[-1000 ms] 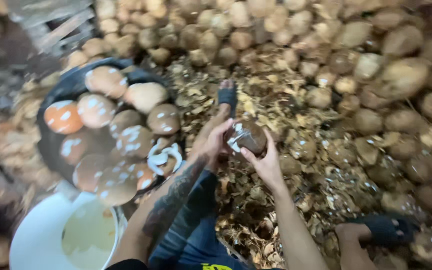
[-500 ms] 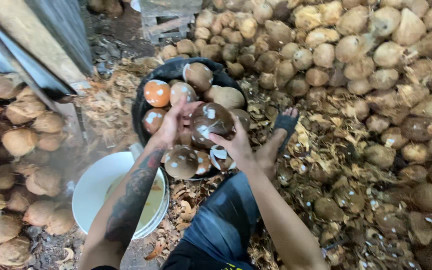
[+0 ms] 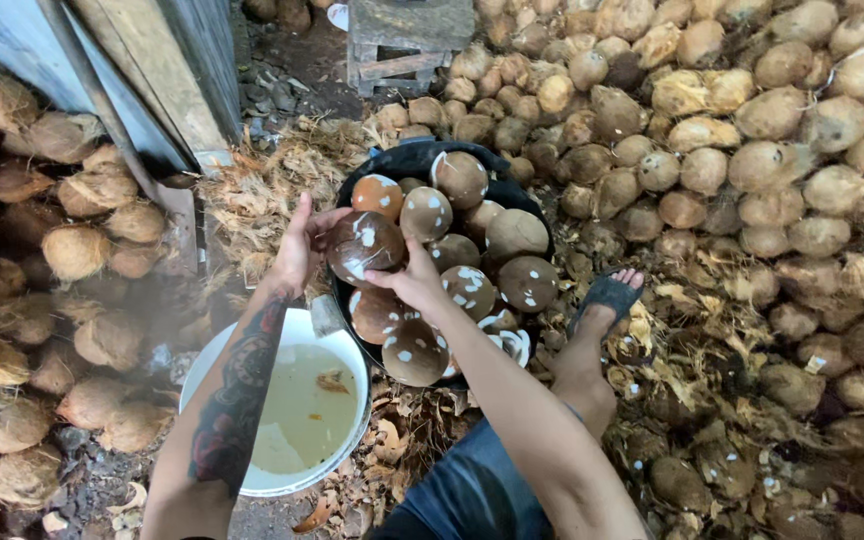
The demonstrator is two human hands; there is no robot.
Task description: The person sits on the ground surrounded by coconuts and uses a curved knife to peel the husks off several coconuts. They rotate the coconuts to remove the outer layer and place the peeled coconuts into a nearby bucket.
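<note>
Above the black tub [image 3: 407, 160] of peeled coconuts, both hands grip one dark husked coconut [image 3: 364, 246] between them; the left hand [image 3: 297, 250] cups its far side with fingers spread, the right hand [image 3: 414, 282] clasps its near side; just below sits a white bucket [image 3: 252, 485] of cloudy liquid; heaps of unhusked coconuts [image 3: 752, 130] lie all around; a sandalled foot [image 3: 607, 298] rests on husk scraps beside the tub.
</note>
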